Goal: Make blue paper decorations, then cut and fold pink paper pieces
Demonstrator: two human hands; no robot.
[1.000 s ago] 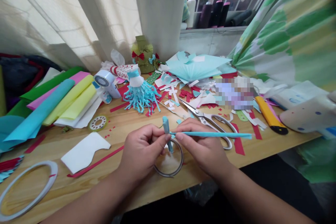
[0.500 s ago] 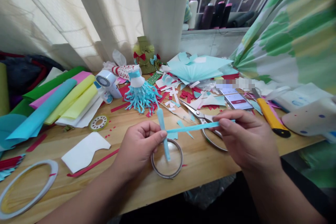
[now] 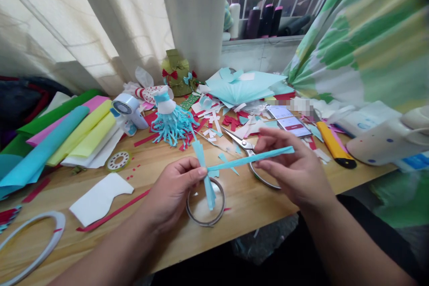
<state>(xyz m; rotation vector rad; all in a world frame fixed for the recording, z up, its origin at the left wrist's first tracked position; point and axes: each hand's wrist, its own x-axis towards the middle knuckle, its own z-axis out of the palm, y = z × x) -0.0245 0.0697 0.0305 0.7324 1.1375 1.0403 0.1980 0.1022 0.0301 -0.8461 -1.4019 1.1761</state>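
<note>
My left hand (image 3: 182, 181) is closed, thumb and fingertips pinching a light blue paper bow (image 3: 209, 192) at its narrow middle, its two ends fanning up and down. From that pinch a long light blue paper strip (image 3: 241, 161) stretches right, its far end loose. My right hand (image 3: 291, 167) is around the strip with thumb and fingers apart, not gripping it. Beneath the bow lies a roll of tape (image 3: 222, 208) on the table. Scissors (image 3: 246, 144) rest just behind the strip, their handles partly covered by my right hand.
Paper scraps (image 3: 214, 120), a fringed blue paper figure (image 3: 170, 120) and a phone (image 3: 288, 120) lie behind my hands. A yellow utility knife (image 3: 330, 140) is at right. Rolled coloured paper (image 3: 53, 143), a white card piece (image 3: 100, 199) and a large tape ring (image 3: 58, 223) are at left.
My right thumb and fingers have parted from the strip, leaving its end loose. The bow's ends look more spread out. The whole view has shifted slightly, with things now further left.
</note>
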